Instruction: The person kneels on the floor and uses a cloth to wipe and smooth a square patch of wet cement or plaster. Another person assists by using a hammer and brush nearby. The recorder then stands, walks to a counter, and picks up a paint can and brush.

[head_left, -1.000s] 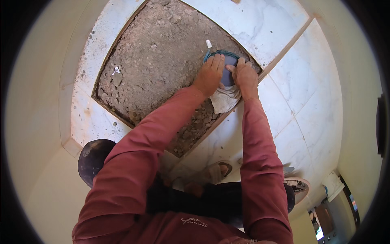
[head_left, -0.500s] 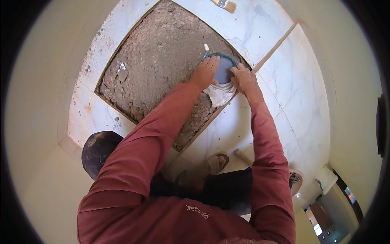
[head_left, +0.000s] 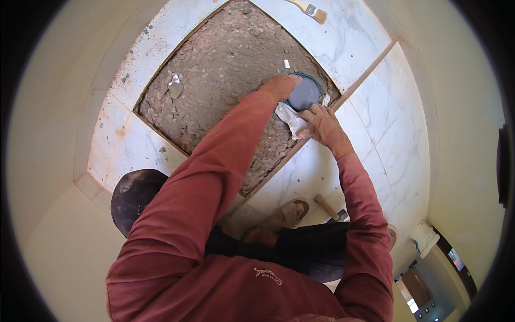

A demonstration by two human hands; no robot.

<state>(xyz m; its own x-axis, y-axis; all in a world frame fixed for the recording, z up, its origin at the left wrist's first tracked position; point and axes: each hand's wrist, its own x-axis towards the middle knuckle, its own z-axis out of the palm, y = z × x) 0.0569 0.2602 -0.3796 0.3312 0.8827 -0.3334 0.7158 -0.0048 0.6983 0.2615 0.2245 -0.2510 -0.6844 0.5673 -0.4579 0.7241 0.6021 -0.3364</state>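
A round, flat grey disc (head_left: 304, 93) sits in the right corner of a square pit of rough rubble. A teal cord-like band (head_left: 318, 81) runs around its edge. My left hand (head_left: 281, 87) has its fingers curled at the disc's left rim, on the band. At the lower right side, my right hand (head_left: 325, 127) has its fingers at the disc's near edge and its thumb over a crumpled white cloth or bag (head_left: 292, 119). That white material hangs from below the disc onto the rubble. The fingers partly hide the disc's rim.
White marbled tiles (head_left: 354, 32) border the rubble pit (head_left: 214, 70). A paintbrush (head_left: 315, 12) lies on the far tiles. White scraps (head_left: 174, 80) rest on the rubble. A wooden-handled tool (head_left: 326, 207) lies by my sandalled foot (head_left: 294, 212), and a white bucket (head_left: 424, 238) stands farther right.
My left hand has moved off the disc's face to its left rim. My right hand has slid down from its right side to the near edge, baring more of the disc.
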